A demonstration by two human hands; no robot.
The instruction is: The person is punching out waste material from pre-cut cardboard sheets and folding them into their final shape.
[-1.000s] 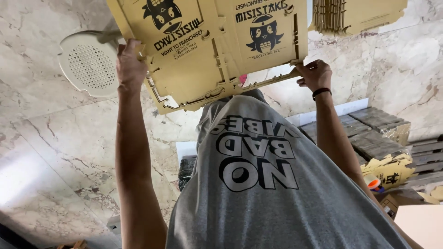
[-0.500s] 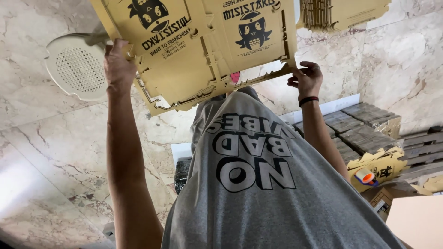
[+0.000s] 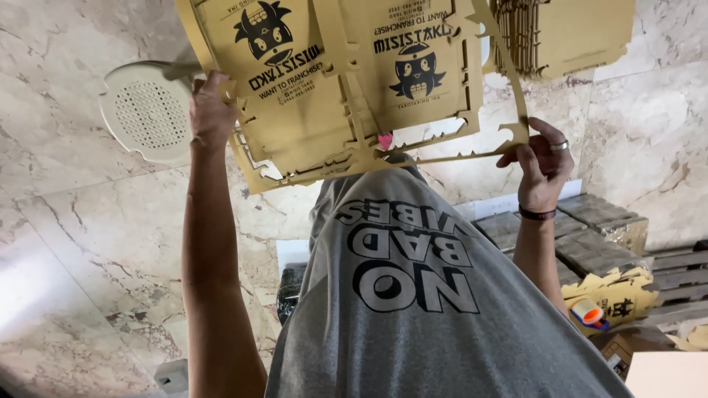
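Two bare hands hold up one flat die-cut sheet of tan cardboard printed with black cartoon figures (image 3: pixel 346 81), and nearest the camera is the wearer's soft grey cotton T-shirt with large black block lettering (image 3: pixel 413 295), which fills the lower middle of the view.

Both forearms rise on either side of the shirt. The left hand (image 3: pixel 210 110) has its grip closed over the sheet's left edge, with fingers wrapped out of sight behind the board. The right hand (image 3: pixel 542 166), with a dark band at the wrist and a ring on one finger, has its grip pinched on the sheet's lower right corner, where a thin cut strip of board runs down to the fingers. So the sheet spans from one grip to the other, above the hands and tilted, its lower edge jagged with slots and tabs.

Below the right forearm, a crumpled scrap of the same tan cardboard (image 3: pixel 612 298) lies with a small orange-and-white roll (image 3: pixel 588 313) on it, beside grey weathered wooden pallets (image 3: pixel 590 236).

Behind the sheet's upper right, a stack of tan corrugated cardboard pieces (image 3: pixel 568 37) shows its ribbed edge. Just beside the left hand, a round white plastic disc with a perforated grille (image 3: pixel 144 110) sits against the glossy, veined pale marble surface (image 3: pixel 81 243) that spreads across the background.
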